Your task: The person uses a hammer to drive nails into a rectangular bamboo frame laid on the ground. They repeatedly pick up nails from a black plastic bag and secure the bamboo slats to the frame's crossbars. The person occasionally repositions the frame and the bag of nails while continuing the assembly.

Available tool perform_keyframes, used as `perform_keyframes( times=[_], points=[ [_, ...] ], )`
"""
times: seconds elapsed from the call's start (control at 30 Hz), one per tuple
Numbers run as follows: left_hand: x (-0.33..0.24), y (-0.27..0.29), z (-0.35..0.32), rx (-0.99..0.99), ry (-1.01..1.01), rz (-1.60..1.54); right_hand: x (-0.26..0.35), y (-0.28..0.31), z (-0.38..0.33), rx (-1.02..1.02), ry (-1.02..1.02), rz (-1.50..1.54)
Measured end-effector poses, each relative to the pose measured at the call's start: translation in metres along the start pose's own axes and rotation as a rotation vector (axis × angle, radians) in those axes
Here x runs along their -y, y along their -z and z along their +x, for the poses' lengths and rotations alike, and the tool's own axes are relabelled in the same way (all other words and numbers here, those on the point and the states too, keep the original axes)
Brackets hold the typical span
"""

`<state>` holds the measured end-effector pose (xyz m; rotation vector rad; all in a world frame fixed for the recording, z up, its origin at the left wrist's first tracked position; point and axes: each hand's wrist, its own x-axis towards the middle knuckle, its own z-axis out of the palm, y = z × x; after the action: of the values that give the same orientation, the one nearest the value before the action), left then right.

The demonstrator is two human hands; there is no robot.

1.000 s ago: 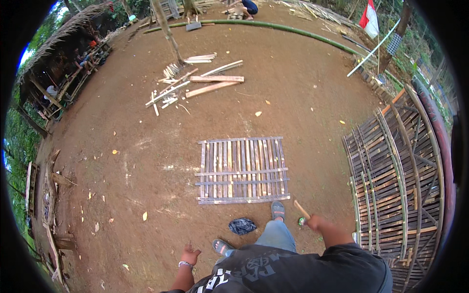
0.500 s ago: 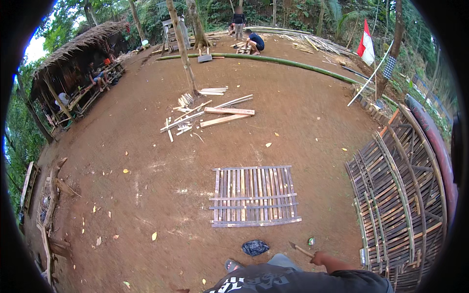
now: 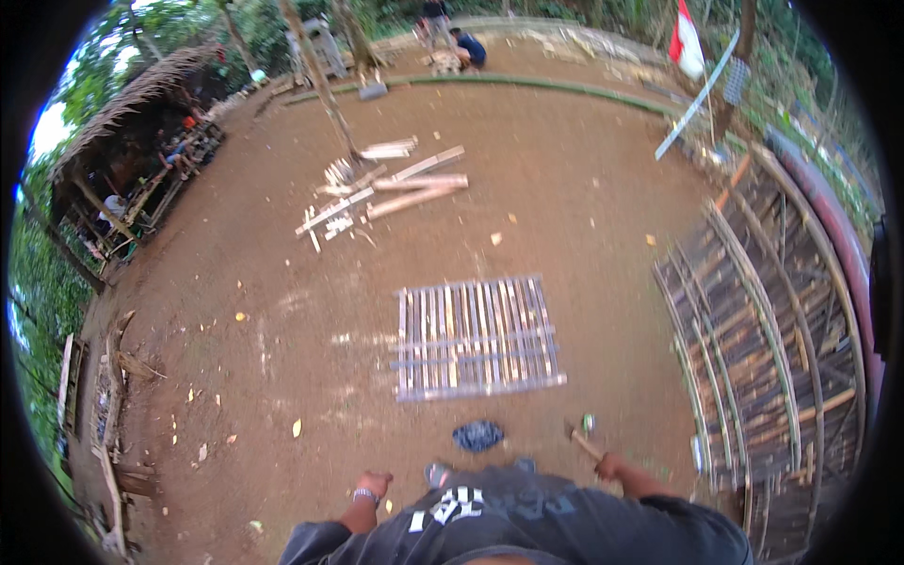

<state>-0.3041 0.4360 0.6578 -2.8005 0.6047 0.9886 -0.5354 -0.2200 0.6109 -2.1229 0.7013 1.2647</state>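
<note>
My right hand [image 3: 612, 465] is closed round the wooden handle of a hammer [image 3: 586, 443], its dark head pointing ahead and to the left. My left hand [image 3: 375, 483], a band at its wrist, hangs over bare ground left of my body; its fingers are too small and blurred to read. In front of me a slatted wooden panel [image 3: 476, 384] lies flat on the dirt, crossed by several strips. Between it and my feet sits a crumpled black plastic bag [image 3: 478, 435]. A small green and white object [image 3: 589, 422] lies just beyond the hammer.
On the right stands a large slatted bamboo panel [image 3: 753, 330]. Loose planks and sticks [image 3: 414, 188] lie by a thin tree trunk [image 3: 325, 89]. A long green bamboo pole [image 3: 527, 81] crosses the far ground, two people beyond it. A thatched shelter [image 3: 141, 104] with seated people stands far left.
My left hand has come into view at the lower left. The view has shifted, so the ground things sit higher and slightly left. The hammer stays in my right hand.
</note>
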Motion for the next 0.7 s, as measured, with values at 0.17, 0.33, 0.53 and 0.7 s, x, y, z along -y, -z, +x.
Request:
perform_keyframes(
  times=[0.17,0.33,0.53,0.7],
  points=[
    [-0.02,-0.018,-0.018,0.029,0.003,-0.202,-0.095,-0.067,-0.025,0.12,-0.481,0.434],
    [-0.049,-0.001,-0.04,0.068,0.002,-0.514,-0.101,-0.089,-0.111,0.122,-0.537,0.585],
    [-0.047,-0.005,-0.017,0.02,-0.134,-0.457,-0.081,-0.079,-0.129,0.155,-0.498,0.548],
    [-0.108,0.073,-0.023,-0.003,0.18,-0.842,-0.086,-0.082,-0.068,0.138,-0.307,0.359]
  ],
)
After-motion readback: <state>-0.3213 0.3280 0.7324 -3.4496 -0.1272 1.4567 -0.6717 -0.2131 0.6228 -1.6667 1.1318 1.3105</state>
